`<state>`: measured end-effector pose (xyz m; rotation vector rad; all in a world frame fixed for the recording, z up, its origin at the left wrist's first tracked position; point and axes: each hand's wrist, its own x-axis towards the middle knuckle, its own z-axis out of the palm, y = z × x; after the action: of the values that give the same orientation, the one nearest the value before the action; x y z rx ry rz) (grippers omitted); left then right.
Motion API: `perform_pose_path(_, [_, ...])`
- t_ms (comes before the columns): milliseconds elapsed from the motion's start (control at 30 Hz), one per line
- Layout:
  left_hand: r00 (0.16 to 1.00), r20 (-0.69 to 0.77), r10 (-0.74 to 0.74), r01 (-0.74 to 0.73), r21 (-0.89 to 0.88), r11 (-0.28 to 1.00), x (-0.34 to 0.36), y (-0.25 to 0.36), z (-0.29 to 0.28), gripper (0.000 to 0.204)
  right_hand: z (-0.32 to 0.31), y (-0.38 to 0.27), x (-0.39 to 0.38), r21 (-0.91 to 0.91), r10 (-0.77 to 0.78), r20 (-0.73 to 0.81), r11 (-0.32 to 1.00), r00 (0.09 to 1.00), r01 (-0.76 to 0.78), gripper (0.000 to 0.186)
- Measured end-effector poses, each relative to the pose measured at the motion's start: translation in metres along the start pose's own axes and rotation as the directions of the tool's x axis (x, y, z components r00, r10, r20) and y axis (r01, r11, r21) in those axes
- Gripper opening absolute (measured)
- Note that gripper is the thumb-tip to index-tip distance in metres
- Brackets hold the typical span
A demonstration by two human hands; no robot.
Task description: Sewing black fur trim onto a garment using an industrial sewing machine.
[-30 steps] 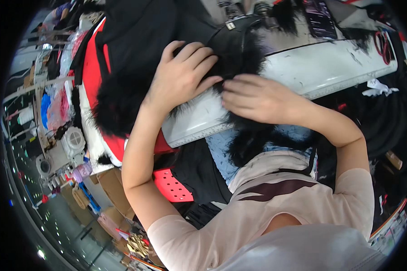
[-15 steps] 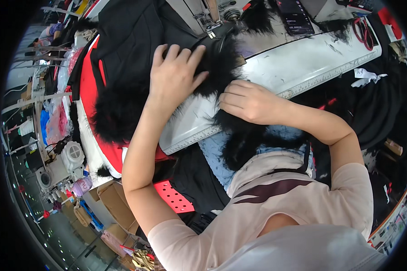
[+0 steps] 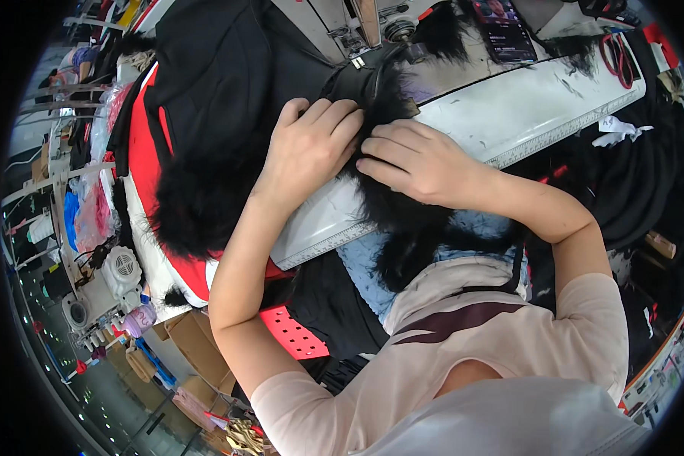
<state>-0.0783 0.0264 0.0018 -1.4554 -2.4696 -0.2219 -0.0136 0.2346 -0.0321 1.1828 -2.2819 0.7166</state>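
Black fur trim (image 3: 391, 99) runs from beneath the sewing machine's needle area (image 3: 359, 62) down toward my lap. Close to it, my left hand (image 3: 315, 144) has its fingers curled in on the fur and the edge of a black garment (image 3: 213, 72). Beside it my right hand (image 3: 414, 159) is closed on the fur trim, thumb and fingertips pressed together. The hands nearly meet. The garment spreads over the left of the machine bed, and another bunch of black fur (image 3: 197, 201) lies at its near end.
A white machine bed (image 3: 479, 114) carries a ruler strip along its front edge. Red-handled scissors (image 3: 617, 61) and a phone (image 3: 504, 30) lie at the far right. Red fabric (image 3: 146, 125) shows at the left, with black cloth (image 3: 638, 175) heaped to the right.
My left hand has moved right and nearer to me, its spread fingers now curled in. My right hand has shifted slightly left, bringing the two together at the fur.
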Motion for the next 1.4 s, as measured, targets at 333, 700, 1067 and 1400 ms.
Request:
perform_pose_path(333, [0.999,0.052,-0.004,0.008,-0.071,0.997,-0.008,-0.003,0.003,0.027,0.011,0.008,0.01,-0.099,0.207,-0.038,0.973,0.978,-0.21,0.035])
perform_pose_path(700, [0.986,-0.161,0.033,-0.064,-0.193,0.979,0.001,-0.016,0.004,0.024,-0.02,0.048,0.003,-0.032,-0.096,0.232,0.994,0.968,0.106,0.029])
perform_pose_path(1067, [0.987,-0.094,-0.131,0.146,0.164,0.976,0.009,0.003,0.013,0.028,-0.022,0.054,0.004,0.02,-0.087,0.272,0.996,0.958,0.085,0.034])
perform_pose_path(1400, [0.939,-0.16,-0.306,0.305,-0.032,0.952,0.01,0.002,0.024,0.021,-0.028,0.11,0.013,-0.177,0.032,0.158,0.984,0.987,-0.003,0.065])
